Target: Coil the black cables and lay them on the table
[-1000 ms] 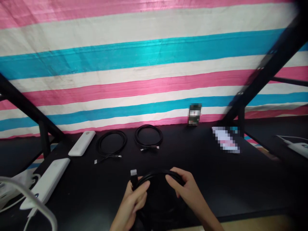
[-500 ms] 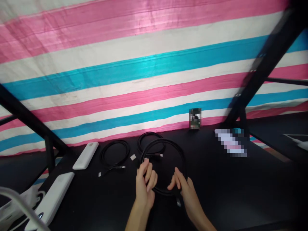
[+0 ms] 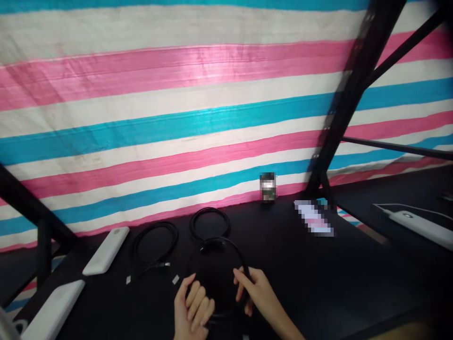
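Note:
My left hand point(image 3: 193, 307) and my right hand point(image 3: 255, 295) both hold a coiled black cable point(image 3: 217, 245) upright above the black table point(image 3: 318, 278), the loop rising between them. The left fingers curl around the coil's lower left side, and the right fingers pinch its right side. A small silver plug point(image 3: 176, 279) shows just left of the left hand. Behind the coil lie two more coiled black cables, one point(image 3: 209, 222) straight behind and one point(image 3: 155, 241) to its left.
Two white power banks point(image 3: 106, 250) point(image 3: 53, 316) lie at the left. A striped pink, white and cyan tarp point(image 3: 177, 123) hangs behind. Black frame bars point(image 3: 350, 89) cross at right and left. Another white device point(image 3: 421, 226) sits at far right, with a small blurred item point(image 3: 268, 186) at the back.
The view has tilted up and shifted. Both hands have drawn the coil nearer and lower in the picture, and the left fingers have closed further round it.

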`<state>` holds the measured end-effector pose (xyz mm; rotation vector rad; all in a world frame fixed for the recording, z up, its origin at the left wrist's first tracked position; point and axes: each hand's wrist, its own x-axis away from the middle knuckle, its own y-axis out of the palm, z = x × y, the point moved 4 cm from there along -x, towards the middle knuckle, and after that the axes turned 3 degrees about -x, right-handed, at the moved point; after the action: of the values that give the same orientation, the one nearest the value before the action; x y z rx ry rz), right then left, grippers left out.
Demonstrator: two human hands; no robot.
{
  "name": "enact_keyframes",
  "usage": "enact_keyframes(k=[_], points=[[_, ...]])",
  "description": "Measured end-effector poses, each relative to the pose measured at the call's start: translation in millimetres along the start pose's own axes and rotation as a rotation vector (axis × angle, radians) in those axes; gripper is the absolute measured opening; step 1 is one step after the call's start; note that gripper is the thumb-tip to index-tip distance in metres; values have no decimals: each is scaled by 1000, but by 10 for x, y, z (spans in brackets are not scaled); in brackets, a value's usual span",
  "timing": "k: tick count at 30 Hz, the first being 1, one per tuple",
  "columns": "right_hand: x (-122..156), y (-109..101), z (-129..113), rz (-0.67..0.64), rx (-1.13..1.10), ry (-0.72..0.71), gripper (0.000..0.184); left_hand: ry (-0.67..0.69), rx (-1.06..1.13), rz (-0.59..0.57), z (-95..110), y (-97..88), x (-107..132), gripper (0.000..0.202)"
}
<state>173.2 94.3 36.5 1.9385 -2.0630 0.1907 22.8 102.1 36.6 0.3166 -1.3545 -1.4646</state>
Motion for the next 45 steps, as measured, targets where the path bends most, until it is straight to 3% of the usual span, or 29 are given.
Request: enact_keyframes(k=[3,6,11,14,19,23,26,32,36,40,45], points=[[-73,-55,-94,3,15,-28,50,37,-126,43,118,-77,4,53],[-149,-48,-183,7,80,-152,49,10,-221,55,157,-115,14,50],[-211,63,-227,62,35,-318,46,80,-141,79,139,-85,32,48],[-177,160,-189,144,-10,-341,50,181,-42,173,135,-91,30,39],[-41,268,-53,249,-67,-305,59,312,-31,313,145,-194,-29,31],[6,245,36,104,17,-145,62,411,-91,472,143,-301,-24,31],[2,190,88,54,21,-89,64,415,-60,509,69,-310,7,25],[25,178,283,241,-98,-52,80,396,-47,606,-95,-295,81,17],[75,226,352,334,-170,-50,84,462,-199,554,-96,-291,102,8],[18,303,250,179,-128,-71,77,615,-364,451,90,-194,110,25],[-255,331,18,-35,-89,-124,72,573,-433,402,489,-2,-183,44]])
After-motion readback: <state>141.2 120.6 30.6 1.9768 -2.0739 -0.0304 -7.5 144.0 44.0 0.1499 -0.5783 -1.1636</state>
